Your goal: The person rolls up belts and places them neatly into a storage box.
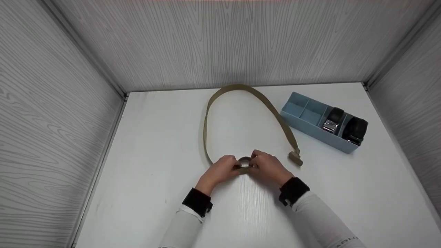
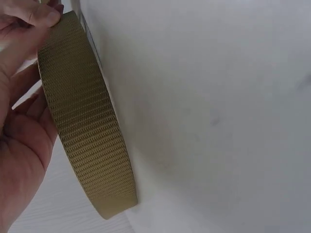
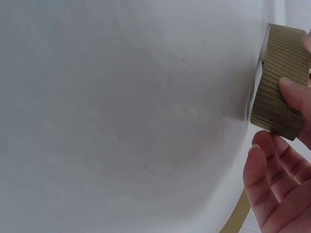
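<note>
An olive-tan webbing belt (image 1: 237, 87) stands on its edge in a wide loop on the white table. Near the front, my left hand (image 1: 222, 168) and right hand (image 1: 270, 168) both pinch its near end, which bends into a small ring between them. The ribbed strap (image 2: 87, 121) curves away past my left palm in the left wrist view. In the right wrist view, my right thumb presses on the webbing (image 3: 284, 58) while the other fingers curl below it. The belt's tan buckle (image 1: 295, 157) lies to the right of my right hand.
At the back right sits a light blue divided box (image 1: 310, 131). Two of its compartments hold rolled black belts, one (image 1: 334, 117) with a shiny buckle and another (image 1: 355, 129) at the right end. Grey wood-grain panels (image 1: 220, 44) enclose the table's back and sides.
</note>
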Available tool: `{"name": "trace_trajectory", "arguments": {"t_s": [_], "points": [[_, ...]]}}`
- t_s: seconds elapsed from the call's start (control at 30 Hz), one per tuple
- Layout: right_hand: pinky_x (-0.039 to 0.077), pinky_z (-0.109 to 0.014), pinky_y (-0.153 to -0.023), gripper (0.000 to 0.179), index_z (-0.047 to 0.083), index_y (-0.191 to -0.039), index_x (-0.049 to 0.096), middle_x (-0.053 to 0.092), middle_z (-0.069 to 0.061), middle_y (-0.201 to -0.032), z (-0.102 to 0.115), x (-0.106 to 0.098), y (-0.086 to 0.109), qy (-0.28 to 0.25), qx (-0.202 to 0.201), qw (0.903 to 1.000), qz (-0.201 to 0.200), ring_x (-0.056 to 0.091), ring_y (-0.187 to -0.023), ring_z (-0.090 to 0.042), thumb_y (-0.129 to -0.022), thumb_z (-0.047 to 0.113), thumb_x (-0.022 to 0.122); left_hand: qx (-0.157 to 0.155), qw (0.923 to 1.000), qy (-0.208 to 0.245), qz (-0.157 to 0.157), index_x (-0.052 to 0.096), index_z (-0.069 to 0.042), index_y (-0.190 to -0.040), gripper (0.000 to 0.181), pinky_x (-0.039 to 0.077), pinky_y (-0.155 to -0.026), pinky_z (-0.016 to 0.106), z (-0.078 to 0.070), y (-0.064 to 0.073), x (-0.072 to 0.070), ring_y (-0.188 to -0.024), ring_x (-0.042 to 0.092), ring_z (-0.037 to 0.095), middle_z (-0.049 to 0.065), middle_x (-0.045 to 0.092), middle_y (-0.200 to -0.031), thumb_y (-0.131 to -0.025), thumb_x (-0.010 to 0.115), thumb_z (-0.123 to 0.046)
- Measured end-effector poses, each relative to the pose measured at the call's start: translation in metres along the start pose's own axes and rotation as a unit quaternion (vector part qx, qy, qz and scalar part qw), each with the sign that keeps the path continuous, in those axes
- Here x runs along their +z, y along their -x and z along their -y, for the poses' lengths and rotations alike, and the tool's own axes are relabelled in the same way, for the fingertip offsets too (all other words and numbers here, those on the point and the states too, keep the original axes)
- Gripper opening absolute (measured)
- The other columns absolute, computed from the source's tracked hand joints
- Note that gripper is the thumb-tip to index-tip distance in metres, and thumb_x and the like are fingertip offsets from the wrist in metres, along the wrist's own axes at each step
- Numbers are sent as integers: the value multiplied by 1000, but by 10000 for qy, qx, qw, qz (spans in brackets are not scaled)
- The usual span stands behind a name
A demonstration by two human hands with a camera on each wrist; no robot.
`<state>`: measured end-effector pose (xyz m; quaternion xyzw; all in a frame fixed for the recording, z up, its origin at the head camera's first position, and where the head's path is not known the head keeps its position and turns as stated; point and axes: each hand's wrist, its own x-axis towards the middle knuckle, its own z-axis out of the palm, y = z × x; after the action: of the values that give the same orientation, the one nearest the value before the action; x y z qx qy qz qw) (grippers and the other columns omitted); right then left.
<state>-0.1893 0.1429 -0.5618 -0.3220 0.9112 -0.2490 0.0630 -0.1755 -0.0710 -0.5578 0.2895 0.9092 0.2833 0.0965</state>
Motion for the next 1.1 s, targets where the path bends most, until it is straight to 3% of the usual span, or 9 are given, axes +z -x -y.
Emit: {"name": "trace_trajectory", "arguments": {"t_s": [0.17, 0.3, 0.43, 0.57, 0.73, 0.97, 1.1], "points": [[48, -31, -61, 9, 13, -93, 76, 53, -2, -106, 5, -2, 1, 351, -188, 9986, -349, 57, -73, -15, -84, 11, 78, -519, 9958, -585, -466, 75, -8, -78, 11, 47, -63, 31, -9, -3, 7, -67, 56, 14, -1, 59, -73, -87, 71, -12], [52, -34, -68, 13, 8, -93, 74, 62, -4, -109, 9, -1, 0, 249, -626, 9962, -556, 64, -81, -19, -82, 3, 77, -751, 9913, -829, -690, 76, -9, -79, 15, 47, -60, 31, -14, -5, 12, -66, 58, 16, -1, 57, -71, -89, 72, -20], [52, -33, -75, 8, 6, -87, 73, 69, -4, -93, 7, 2, -2, -145, -787, 9959, -430, 66, -87, -18, -84, -2, 72, -495, 9941, -664, -703, 78, -11, -85, 18, 46, -61, 29, -13, -5, 12, -68, 58, 15, -1, 59, -73, -90, 72, -27], [44, -28, -65, 17, 6, -79, 70, 61, -1, -77, 1, 1, -3, -415, -853, 9953, -193, 53, -73, -10, -85, -9, 66, -146, 9976, -466, -486, 77, -12, -96, 18, 44, -62, 28, -8, 1, 8, -69, 54, 13, 1, 63, -81, -90, 72, -28], [38, -24, -63, 21, 6, -77, 71, 56, 1, -74, -5, -5, -3, -528, -1010, 9935, 61, 43, -70, -6, -85, -13, 64, 70, 9973, -627, -383, 74, -15, -103, 17, 47, -68, 29, -3, 4, 8, -76, 57, 14, 3, 63, -98, -92, 70, -27], [40, -25, -61, 19, 6, -77, 70, 63, -2, -74, 3, -6, -3, -180, -1144, 9933, 39, 46, -69, -7, -84, -10, 67, -142, 9944, -649, -826, 77, -13, -87, 14, 47, -64, 28, -5, 0, 14, -71, 56, 14, 1, 56, -86, -88, 73, -27], [47, -25, -66, 16, 8, -83, 74, 68, -1, -81, 6, -3, -2, -140, -1110, 9937, -30, 57, -74, -8, -84, -7, 69, -117, 9952, -586, -774, 78, -12, -86, 14, 44, -62, 27, -7, -2, 12, -68, 53, 13, 1, 56, -80, -87, 75, -26]]}}
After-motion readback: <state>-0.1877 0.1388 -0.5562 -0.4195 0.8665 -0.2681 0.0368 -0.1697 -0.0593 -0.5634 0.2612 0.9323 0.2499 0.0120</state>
